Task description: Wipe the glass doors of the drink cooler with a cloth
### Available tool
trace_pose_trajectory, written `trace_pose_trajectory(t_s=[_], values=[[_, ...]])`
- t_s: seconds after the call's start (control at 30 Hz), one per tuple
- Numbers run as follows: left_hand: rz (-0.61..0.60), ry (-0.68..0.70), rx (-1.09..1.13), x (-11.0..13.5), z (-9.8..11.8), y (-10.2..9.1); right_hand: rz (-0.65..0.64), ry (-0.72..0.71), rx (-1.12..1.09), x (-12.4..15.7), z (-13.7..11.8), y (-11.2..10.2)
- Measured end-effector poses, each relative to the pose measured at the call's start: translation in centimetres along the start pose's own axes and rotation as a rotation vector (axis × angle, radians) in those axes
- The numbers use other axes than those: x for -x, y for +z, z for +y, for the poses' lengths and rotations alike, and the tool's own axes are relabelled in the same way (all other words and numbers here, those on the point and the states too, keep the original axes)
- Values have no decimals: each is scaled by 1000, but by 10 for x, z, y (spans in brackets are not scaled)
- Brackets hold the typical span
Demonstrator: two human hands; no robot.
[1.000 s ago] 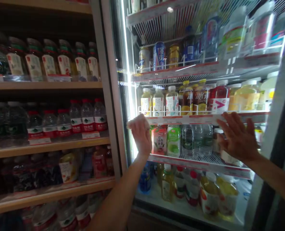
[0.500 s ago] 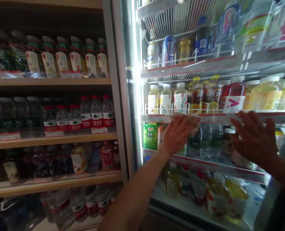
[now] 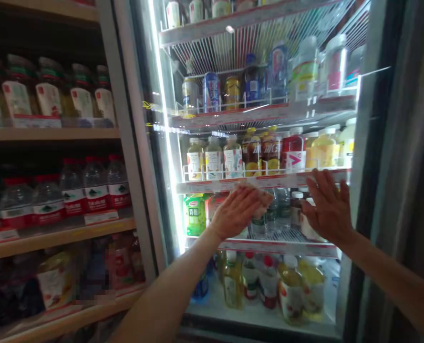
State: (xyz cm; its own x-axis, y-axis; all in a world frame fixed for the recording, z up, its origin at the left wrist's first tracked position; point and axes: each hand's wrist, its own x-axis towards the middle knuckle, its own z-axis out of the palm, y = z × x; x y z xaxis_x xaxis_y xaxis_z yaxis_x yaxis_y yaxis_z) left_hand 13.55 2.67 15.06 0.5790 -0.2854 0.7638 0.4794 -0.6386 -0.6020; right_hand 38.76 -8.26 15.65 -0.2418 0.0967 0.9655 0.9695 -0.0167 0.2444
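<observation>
My left hand [image 3: 231,212] lies over a crumpled light cloth [image 3: 263,196], pressing it against the glass door of a lit drinks cooler. Its fingers point up and to the right, and part of the cloth is hidden beneath them. To the right, my right hand [image 3: 328,207] is raised in front of the same door, fingers apart, holding nothing. Whether its palm touches the glass, I cannot tell. Behind the hands, a cooler shelf edge [image 3: 215,186] carries tea bottles [image 3: 232,159] and a red drink bottle [image 3: 293,151]. A green pack [image 3: 195,216] stands lower left.
Wooden shelves [image 3: 50,135] with bottles, including red-capped water bottles [image 3: 96,183], stand to the left beyond a grey upright post [image 3: 126,119]. A dark door frame [image 3: 379,157] borders the cooler on the right. More bottles [image 3: 290,290] stand on the cooler floor.
The view has swung to the right, so the cooler sits further left. The left hand stays on the cloth, now lower against the shelf edge. My right hand remains spread.
</observation>
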Motion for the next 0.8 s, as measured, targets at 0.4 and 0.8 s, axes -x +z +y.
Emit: trace_pose_trajectory(t_s=[0.4, 0.8], values=[[52, 68, 110, -74, 17, 20, -18, 20, 79, 24, 42, -25], [-69, 181, 137, -141, 59, 48, 27, 114, 110, 40, 66, -56]])
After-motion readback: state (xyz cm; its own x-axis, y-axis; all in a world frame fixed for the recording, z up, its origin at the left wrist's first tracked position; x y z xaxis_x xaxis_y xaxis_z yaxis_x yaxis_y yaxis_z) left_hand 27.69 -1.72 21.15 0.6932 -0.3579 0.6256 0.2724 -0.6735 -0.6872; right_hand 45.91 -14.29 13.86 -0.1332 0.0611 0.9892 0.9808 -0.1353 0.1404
